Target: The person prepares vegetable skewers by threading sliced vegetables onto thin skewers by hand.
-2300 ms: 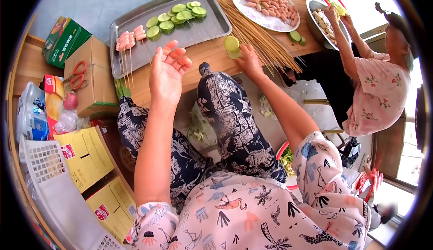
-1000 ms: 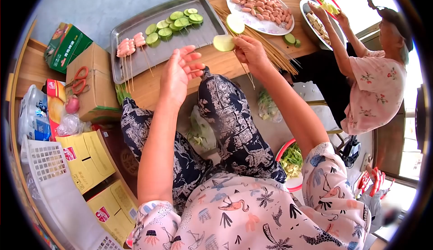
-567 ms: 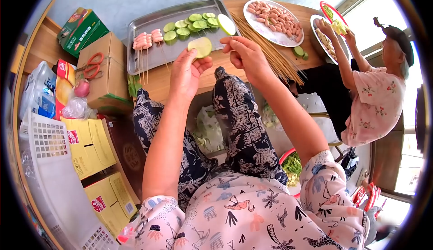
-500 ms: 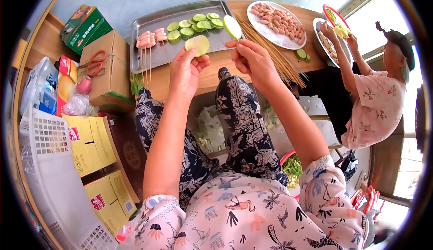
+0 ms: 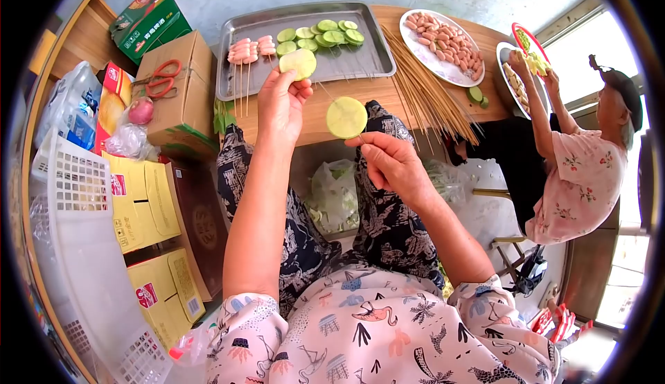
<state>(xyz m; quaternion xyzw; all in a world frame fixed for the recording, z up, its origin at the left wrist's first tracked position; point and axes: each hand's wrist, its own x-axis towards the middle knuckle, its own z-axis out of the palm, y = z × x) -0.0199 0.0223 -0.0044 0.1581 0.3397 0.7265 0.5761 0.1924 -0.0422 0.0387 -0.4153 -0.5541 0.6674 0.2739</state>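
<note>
My left hand is closed on a pale green vegetable slice, held upright above the near edge of the metal tray. Lower and to the right, my right hand pinches a thin stick just under another round green slice; a length of the stick shows beyond that slice, pointing toward the left hand. Green slices on sticks lie on the tray, with skewered pink sausages at its left end. A bundle of bare wooden sticks lies right of the tray.
A white plate of small sausages and cut green pieces are at the right of the table. Another person sits there, hands over a bowl. At left are a cardboard box with red scissors and a white basket.
My left hand has taken one slice, which was earlier at my right hand. The right hand has come down and nearer my body with the other slice. The view has shifted.
</note>
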